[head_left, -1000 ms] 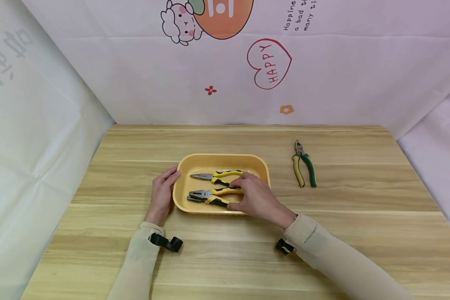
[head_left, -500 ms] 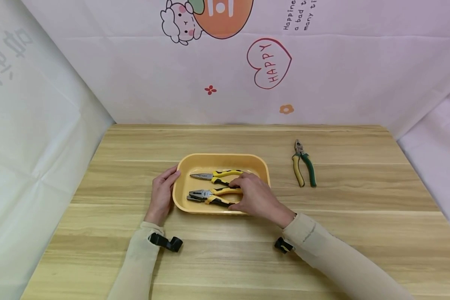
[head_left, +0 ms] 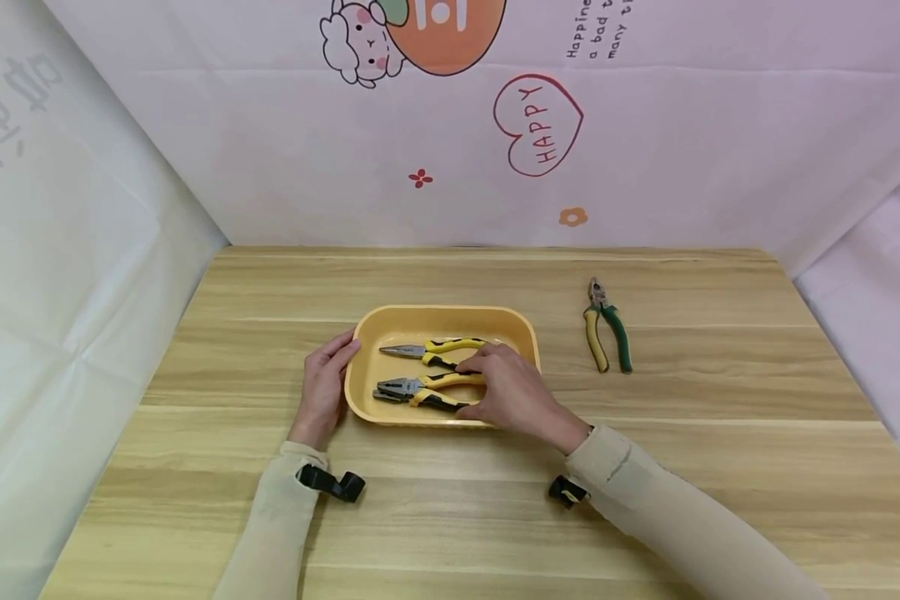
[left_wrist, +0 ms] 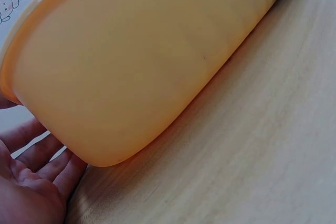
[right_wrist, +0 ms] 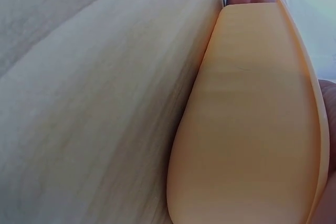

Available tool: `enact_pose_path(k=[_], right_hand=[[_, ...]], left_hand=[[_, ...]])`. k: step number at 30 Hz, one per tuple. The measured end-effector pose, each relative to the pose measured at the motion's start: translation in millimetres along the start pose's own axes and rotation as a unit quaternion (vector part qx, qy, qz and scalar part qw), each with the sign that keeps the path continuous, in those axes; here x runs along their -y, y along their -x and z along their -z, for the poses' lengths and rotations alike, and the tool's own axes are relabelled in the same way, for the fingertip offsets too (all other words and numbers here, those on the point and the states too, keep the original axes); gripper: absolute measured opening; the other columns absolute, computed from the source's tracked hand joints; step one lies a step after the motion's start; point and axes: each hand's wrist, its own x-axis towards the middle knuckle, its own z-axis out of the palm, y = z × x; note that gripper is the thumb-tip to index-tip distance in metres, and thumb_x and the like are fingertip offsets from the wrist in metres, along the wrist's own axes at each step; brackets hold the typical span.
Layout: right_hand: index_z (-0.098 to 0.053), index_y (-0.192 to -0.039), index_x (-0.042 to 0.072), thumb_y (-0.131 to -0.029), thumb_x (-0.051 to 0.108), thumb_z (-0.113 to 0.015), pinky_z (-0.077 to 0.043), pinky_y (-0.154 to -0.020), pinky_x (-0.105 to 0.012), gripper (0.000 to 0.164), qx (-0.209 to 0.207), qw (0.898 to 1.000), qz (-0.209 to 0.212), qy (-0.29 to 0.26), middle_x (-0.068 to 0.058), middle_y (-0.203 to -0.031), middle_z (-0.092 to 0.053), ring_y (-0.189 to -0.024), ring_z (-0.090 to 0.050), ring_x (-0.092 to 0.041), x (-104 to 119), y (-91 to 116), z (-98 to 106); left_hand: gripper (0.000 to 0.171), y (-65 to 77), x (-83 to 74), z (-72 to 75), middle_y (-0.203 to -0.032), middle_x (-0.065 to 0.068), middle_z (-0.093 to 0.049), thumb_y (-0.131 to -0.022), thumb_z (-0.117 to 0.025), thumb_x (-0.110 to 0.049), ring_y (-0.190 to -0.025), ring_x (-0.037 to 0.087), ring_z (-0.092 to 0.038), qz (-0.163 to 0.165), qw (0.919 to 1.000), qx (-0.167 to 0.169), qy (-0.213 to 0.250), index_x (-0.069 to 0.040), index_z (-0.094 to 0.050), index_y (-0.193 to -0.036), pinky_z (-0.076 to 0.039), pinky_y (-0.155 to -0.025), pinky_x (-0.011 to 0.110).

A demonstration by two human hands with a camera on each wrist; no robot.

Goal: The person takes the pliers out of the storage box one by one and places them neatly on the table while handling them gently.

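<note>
In the head view, a yellow plastic bin (head_left: 442,314) stands on the wooden table. Its left end is held by my left hand (head_left: 324,387), thumb over the rim and fingers along the outer wall. Inside lie long-nose pliers (head_left: 412,351) toward the back and combination pliers (head_left: 408,388) in front, both with yellow-and-black handles and noses to the left. My right hand (head_left: 513,392) reaches over the bin's right end and grips the combination pliers' handles, thumb at the front handle. It hides the handle ends. The left wrist view shows the bin's outer wall (left_wrist: 131,72) beside my fingers (left_wrist: 42,150).
Pliers with one yellow and one green handle (head_left: 607,329) lie on the table (head_left: 682,467) right of the bin, nose pointing away. A white printed cloth (head_left: 307,167) hangs behind the table's back edge, and more white cloth covers both sides.
</note>
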Motion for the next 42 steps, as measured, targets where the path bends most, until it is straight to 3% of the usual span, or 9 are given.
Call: enact_pose_path(k=[15, 23, 34, 42], right_hand=[[-0.073, -0.125, 0.010, -0.073, 0.035, -0.094, -0.050, -0.095, -0.048, 0.062, 0.003, 1.000, 0.004, -0.008, -0.008, -0.119, -0.065, -0.112, -0.058, -0.027, 0.1, 1.0, 0.5], [-0.071, -0.130, 0.012, -0.074, 0.032, -0.093, -0.047, -0.084, -0.042, 0.063, 0.016, 1.000, 0.007, -0.013, -0.005, -0.115, -0.062, -0.105, -0.055, -0.023, -0.4, -0.3, 0.4], [-0.070, -0.129, 0.008, -0.073, 0.025, -0.093, -0.049, -0.098, -0.048, 0.063, 0.014, 1.000, 0.014, -0.016, -0.009, -0.127, -0.064, -0.118, -0.056, -0.029, -1.1, -1.4, 0.1], [-0.068, -0.130, 0.005, -0.072, 0.019, -0.094, -0.052, -0.099, -0.049, 0.065, 0.008, 1.000, 0.018, -0.019, -0.011, -0.128, -0.065, -0.119, -0.058, -0.030, -1.1, -1.3, -0.6]], left_hand=[[0.038, -0.5, 0.4, 0.9, -0.136, 0.023, -0.058, -0.103, -0.056, -0.004, -0.110, 0.016, -0.067, -0.003, 1.0000, 0.000, 0.001, 0.012, -0.055, -0.137, -0.056, -0.095, 0.027], [0.039, -2.2, 2.1, 1.2, -0.136, 0.023, -0.059, -0.102, -0.056, -0.005, -0.109, 0.015, -0.067, -0.005, 1.0000, -0.004, -0.002, 0.013, -0.055, -0.137, -0.056, -0.094, 0.026], [0.038, -0.5, 0.5, 0.8, -0.134, 0.023, -0.060, -0.102, -0.057, -0.006, -0.109, 0.019, -0.067, 0.003, 1.0000, -0.005, -0.007, 0.012, -0.056, -0.136, -0.056, -0.095, 0.029], [0.039, -1.1, 0.8, -0.1, -0.133, 0.023, -0.060, -0.102, -0.057, -0.006, -0.109, 0.018, -0.067, 0.002, 0.9999, -0.009, -0.006, 0.012, -0.055, -0.136, -0.056, -0.095, 0.028]])
